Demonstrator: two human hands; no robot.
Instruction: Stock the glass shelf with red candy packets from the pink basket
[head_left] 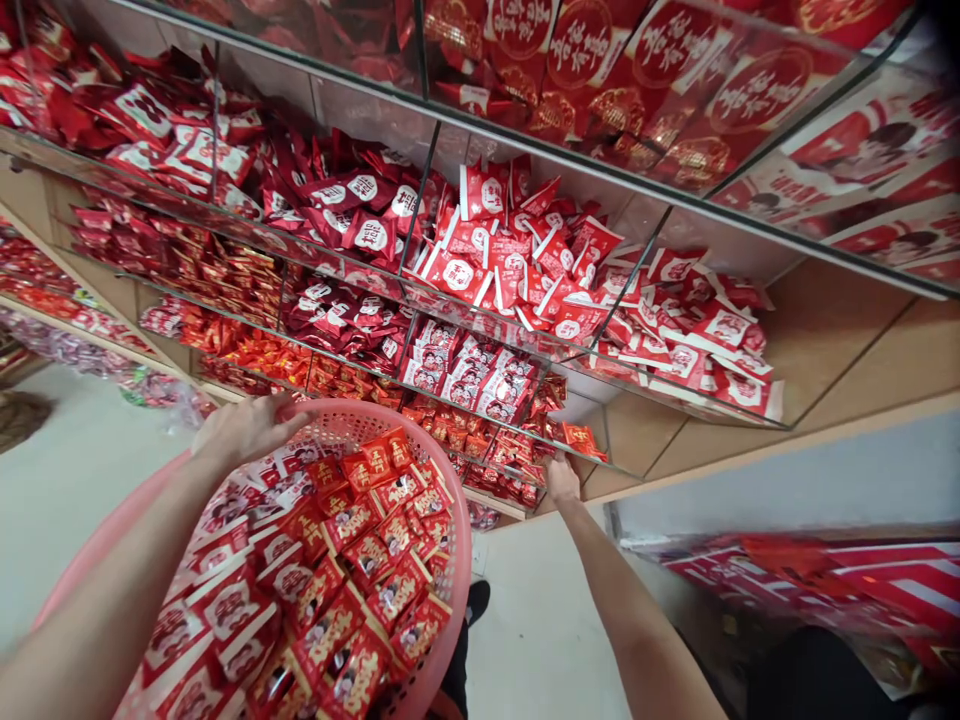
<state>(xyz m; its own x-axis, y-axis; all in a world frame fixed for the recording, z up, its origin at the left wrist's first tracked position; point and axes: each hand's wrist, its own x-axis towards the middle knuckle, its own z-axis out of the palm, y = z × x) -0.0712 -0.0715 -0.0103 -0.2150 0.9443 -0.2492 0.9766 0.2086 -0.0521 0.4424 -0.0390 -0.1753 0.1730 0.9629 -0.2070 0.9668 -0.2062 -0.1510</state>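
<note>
A round pink plastic basket (459,590) with a perforated wall hangs at the lower left, filled with small wrapped packets. On its right side lie red and gold packets (397,588); on its left are red and white ones (229,605). My left hand (244,430) is closed over the basket's far rim. Stretched forward, my right hand (562,480) is at the right end of a low shelf, touching or very near small red packets (517,450). Its fingers are mostly hidden there, so their grip cannot be made out.
Glass-fronted shelves run across the view. Upper compartments hold red and white packets (480,265), dark red packets (367,225) and large red bags (585,50). An orange-red packet (583,438) lies near the shelf's right end. Red printed packages (825,580) stand low at the right.
</note>
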